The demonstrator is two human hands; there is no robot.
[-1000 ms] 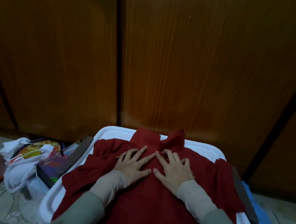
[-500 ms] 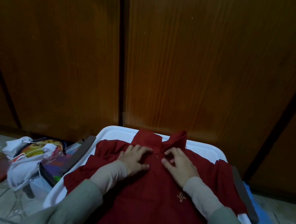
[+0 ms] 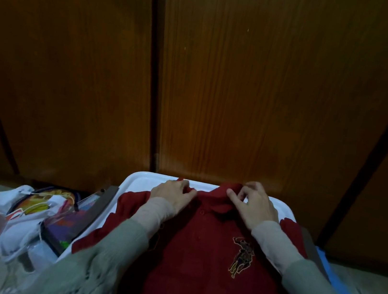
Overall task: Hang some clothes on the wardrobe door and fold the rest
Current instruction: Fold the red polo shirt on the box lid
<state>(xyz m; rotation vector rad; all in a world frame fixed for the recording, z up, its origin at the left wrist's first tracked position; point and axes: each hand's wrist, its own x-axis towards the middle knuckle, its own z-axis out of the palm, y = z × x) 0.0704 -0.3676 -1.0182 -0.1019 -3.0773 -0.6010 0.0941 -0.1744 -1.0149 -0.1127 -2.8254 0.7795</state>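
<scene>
Left hand (image 3: 173,193): pinches the left side of the collar (image 3: 218,195).
Right hand (image 3: 255,206): pinches the right side of the collar, fingers curled.
Shirt (image 3: 196,260): red, lies flat, front up, on the white board (image 3: 140,181).
Horse logo (image 3: 242,257): on the chest, near the right sleeve.
Wardrobe door (image 3: 260,81): brown wood, just behind the board.
Bags (image 3: 27,212): on the floor, left of the board.

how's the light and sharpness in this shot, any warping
Head view: dim and warm overall; wardrobe doors bow outward from wide-angle distortion; the red polo shirt and its embroidered logo stay fairly sharp; left hand and right hand slightly soft; floor clutter murky.
</scene>
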